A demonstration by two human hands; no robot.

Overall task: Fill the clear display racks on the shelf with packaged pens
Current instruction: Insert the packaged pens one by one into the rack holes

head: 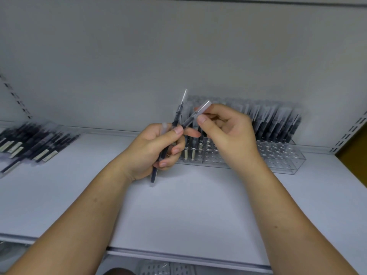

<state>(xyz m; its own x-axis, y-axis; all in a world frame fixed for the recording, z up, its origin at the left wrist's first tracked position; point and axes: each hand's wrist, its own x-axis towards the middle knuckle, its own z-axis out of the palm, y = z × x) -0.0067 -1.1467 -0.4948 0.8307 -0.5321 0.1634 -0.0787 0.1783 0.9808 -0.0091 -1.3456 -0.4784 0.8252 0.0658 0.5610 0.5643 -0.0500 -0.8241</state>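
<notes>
My left hand [156, 149] grips a small bunch of packaged pens [154, 173], dark pens in clear sleeves, held upright over the white shelf [178, 205]. My right hand [228, 132] pinches the top of one packaged pen [200, 111] from that bunch, its clear sleeve end tilted up to the right. Right behind both hands stand the clear display racks [282, 157], against the back wall. Their rear rows hold several upright packaged pens [278, 124]; the front holes at the right show no pens.
A loose pile of packaged pens [33, 141] lies on the shelf at far left. Slotted shelf uprights [349, 133] run at the right edge. Below the shelf's front lip, another clear rack [166, 268] shows on a lower level.
</notes>
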